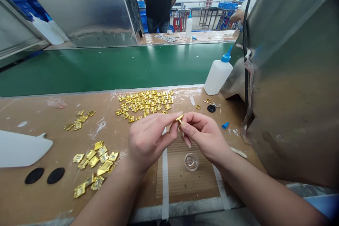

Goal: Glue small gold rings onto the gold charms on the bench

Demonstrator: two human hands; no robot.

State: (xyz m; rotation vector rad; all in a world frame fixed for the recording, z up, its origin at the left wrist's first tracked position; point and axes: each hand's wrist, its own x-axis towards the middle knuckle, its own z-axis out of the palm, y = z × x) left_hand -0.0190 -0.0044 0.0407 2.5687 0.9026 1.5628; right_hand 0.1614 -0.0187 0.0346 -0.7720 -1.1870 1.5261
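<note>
Both my hands meet over the cardboard mat in the middle of the bench. Pinched between thumb and fingers of my left hand [150, 136] is a small gold metal piece [179, 117]. My right hand [202, 134] is closed on a small gold ring [180, 123] that touches the piece's underside; fingers partly cover both. Just beyond the hands lies a spread of gold pieces [143, 100]. More flat gold pieces [92, 160] lie left of my left forearm, with a few others [79, 120] farther back. A small clear cup [191, 161] stands below my right hand.
A white bottle with blue nozzle [217, 74] stands at the back right, near gold rings [198, 107], a black disc [211, 108] and a blue cap [225, 125]. A metal panel [293, 84] bounds the right. Behind runs a green belt [127, 65]; a person [161, 0] stands beyond.
</note>
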